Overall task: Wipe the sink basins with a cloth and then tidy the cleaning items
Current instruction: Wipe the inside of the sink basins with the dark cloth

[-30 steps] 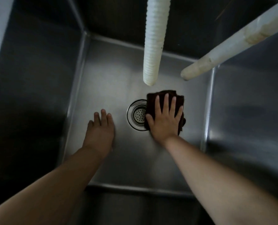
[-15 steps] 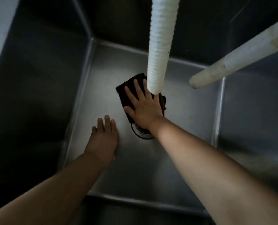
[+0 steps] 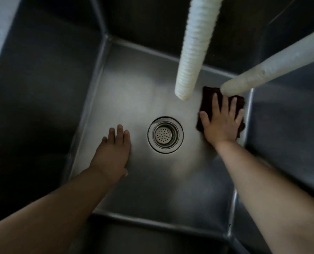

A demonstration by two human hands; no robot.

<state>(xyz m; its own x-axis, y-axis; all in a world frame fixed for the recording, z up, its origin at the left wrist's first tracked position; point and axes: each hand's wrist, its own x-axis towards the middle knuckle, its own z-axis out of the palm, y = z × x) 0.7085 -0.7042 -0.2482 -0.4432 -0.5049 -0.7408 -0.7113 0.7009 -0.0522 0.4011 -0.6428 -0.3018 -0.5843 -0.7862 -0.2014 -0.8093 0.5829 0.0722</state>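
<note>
Right hand (image 3: 223, 123): we've got it palm-down, fingers spread, pressing the dark cloth (image 3: 207, 99) flat on the basin floor by the right wall.
Left hand (image 3: 114, 151): flat on the floor left of the drain (image 3: 165, 135), fingers together – holding nothing.
Sink basin (image 3: 134, 92): steel, our cloth's the only loose thing in it.
Overhead: ribbed white hose (image 3: 193, 57) and a smooth white pipe (image 3: 273, 66) – its tip overlaps the cloth's far edge.

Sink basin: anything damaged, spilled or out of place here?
Only the smooth white pipe stands out: its surface looks stained and chipped. Otherwise normal: right hand flat on the dark cloth, left hand flat on the basin floor.
</note>
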